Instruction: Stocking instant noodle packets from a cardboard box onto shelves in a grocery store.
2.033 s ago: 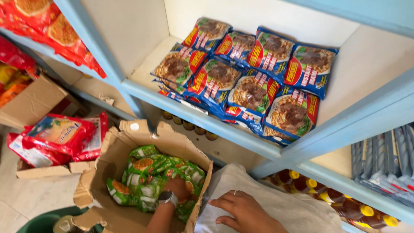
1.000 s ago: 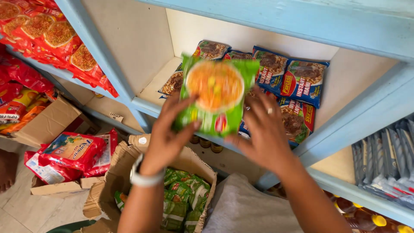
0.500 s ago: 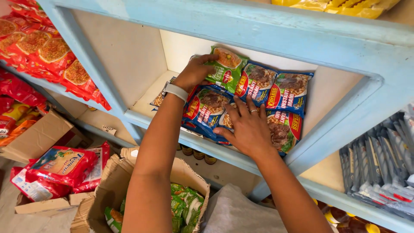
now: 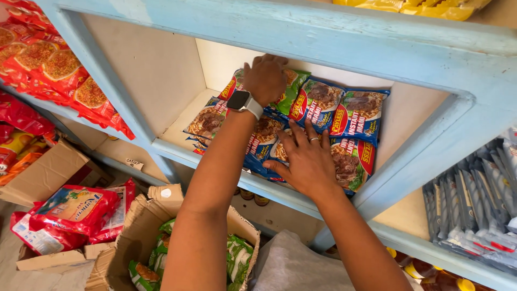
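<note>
The left hand, a watch on its wrist, is closed over the top of a green packet and presses it against the back of the pale-blue shelf, where it stands behind the rows of blue packets. The right hand lies flat, fingers spread and gripping nothing, on the front row of blue packets, seemingly steadying them. Judging by how things lie, one green packet is nearly in place on the shelf but not released, and it is the only green one visible there. More work looks left: the open cardboard box on the floor below holds several more green packets, and the left part of the shelf floor shows bare room. Red packets lie on another box beside it, and more red ones fill the shelf to the left; whether these belong to the same job cannot be told.
</note>
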